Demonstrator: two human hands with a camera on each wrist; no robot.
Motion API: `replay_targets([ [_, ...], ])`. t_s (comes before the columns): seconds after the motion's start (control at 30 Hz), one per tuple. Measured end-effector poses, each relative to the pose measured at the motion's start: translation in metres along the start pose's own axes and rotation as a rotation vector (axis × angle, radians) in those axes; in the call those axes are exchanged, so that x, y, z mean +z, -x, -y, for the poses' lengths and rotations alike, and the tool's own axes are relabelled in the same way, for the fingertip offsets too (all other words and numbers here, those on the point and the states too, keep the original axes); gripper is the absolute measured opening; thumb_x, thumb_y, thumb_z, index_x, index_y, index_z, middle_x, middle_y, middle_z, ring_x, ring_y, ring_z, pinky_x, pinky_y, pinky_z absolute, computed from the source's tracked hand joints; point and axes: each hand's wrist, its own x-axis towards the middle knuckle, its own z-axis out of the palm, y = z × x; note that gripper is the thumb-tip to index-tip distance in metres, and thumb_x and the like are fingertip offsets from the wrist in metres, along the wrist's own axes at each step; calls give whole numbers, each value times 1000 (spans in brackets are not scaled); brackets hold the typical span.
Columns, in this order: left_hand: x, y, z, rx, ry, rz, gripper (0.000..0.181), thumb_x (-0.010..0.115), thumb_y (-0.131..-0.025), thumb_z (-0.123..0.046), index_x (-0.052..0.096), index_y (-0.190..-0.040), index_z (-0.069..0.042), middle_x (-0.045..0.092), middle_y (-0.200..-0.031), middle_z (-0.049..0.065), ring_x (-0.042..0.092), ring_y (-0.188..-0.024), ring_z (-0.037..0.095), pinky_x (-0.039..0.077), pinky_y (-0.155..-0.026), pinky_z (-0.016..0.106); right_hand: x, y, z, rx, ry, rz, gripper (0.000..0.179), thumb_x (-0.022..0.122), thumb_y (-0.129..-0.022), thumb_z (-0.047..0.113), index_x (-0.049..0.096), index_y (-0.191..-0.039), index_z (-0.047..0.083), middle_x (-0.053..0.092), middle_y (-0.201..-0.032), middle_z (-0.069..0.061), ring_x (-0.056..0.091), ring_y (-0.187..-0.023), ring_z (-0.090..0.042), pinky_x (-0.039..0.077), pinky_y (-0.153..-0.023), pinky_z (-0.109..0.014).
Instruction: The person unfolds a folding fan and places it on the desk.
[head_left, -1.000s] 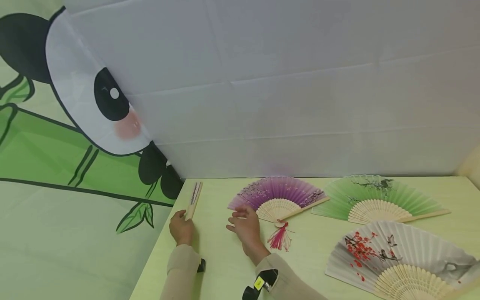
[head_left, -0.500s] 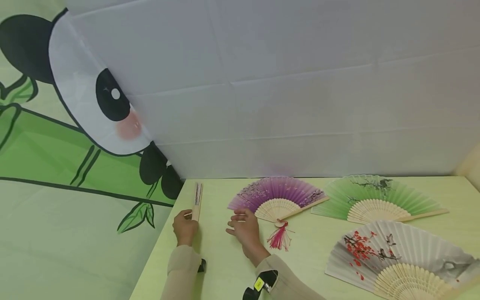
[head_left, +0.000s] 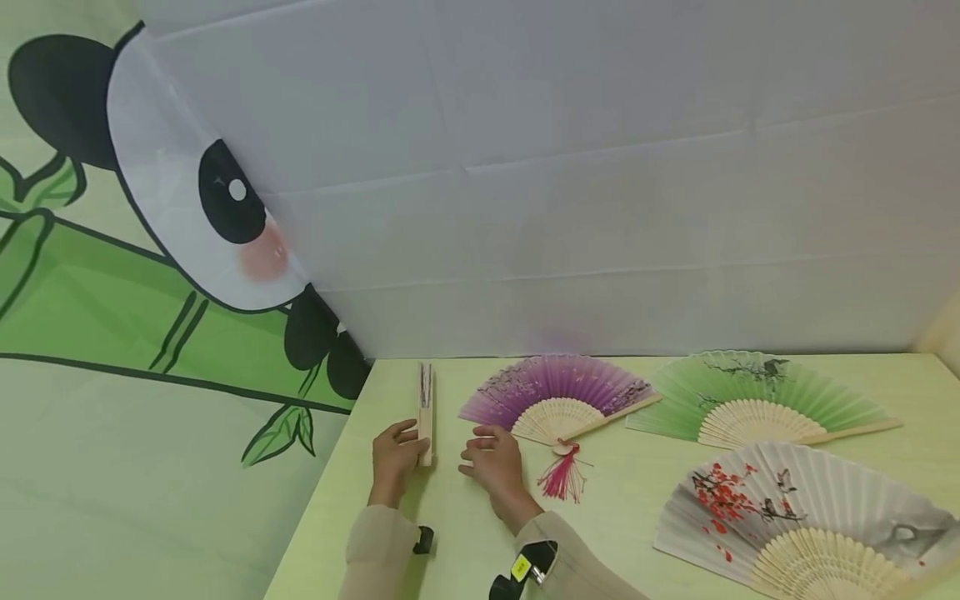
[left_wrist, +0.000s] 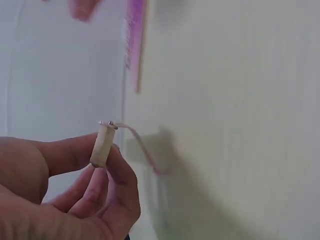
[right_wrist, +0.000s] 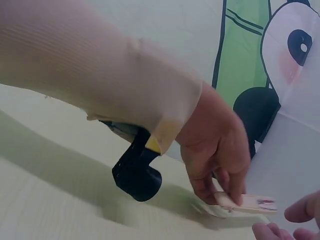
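My left hand [head_left: 395, 460] pinches the lower end of a folded fan [head_left: 425, 408] between thumb and fingers. Pale wooden ribs and a narrow patterned strip show on it. Seen end-on in the left wrist view, the fan's pale base [left_wrist: 103, 145] has a thin cord [left_wrist: 142, 147] trailing from its pivot. My right hand [head_left: 495, 468] is a short way to the right, fingers loosely bent with nothing held. Just behind it lies a spread purple fan [head_left: 558, 387] with a pink-red tassel [head_left: 560, 477]. In the right wrist view the folded fan [right_wrist: 250, 202] hangs close to my right fingers [right_wrist: 302, 207].
A spread green fan [head_left: 757, 396] lies at the back right of the pale yellow table [head_left: 600, 542]. In front of it a spread white fan [head_left: 810, 492] bears red blossoms. A white cloth wall [head_left: 600, 208] rises behind, and a panda-and-bamboo backdrop [head_left: 165, 192] hangs left.
My left hand has moved right with the folded fan, which has turned from slanting to nearly straight away from me. The gap to my right hand has narrowed; the right hand has barely moved.
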Motion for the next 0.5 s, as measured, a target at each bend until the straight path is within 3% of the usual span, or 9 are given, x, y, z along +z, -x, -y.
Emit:
replay_targets([
  [0.13,12,14,-14,0,131,130,48,69,-97,5,58,-144,8,65,-129,30,69,-84,15,58,-65,24,-6,-4,1,-8,5,0,41,66,-89,-11,58,-129,-15,66,-105,-25,73,-92,-35,67,-79,-43],
  [0.23,22,24,-24,-12,201,238,48,68,-99,4,56,-146,6,68,-129,25,69,-85,13,59,-69,25,-12,-6,4,-18,19,12,42,65,-94,-5,56,-134,-15,68,-110,-27,73,-94,-31,66,-83,-44],
  [0.37,34,36,-32,-33,248,386,51,66,-102,1,52,-150,5,69,-131,20,70,-92,14,58,-74,26,-23,-10,10,-33,42,12,40,64,-103,6,59,-138,-12,71,-121,-26,72,-98,-22,65,-83,-38],
  [0.5,42,45,-34,-41,279,509,53,63,-103,1,45,-153,9,67,-133,20,69,-93,13,56,-76,26,-37,-12,16,-57,56,-43,39,63,-107,14,63,-138,-8,72,-124,-24,70,-101,-18,64,-80,-32],
])
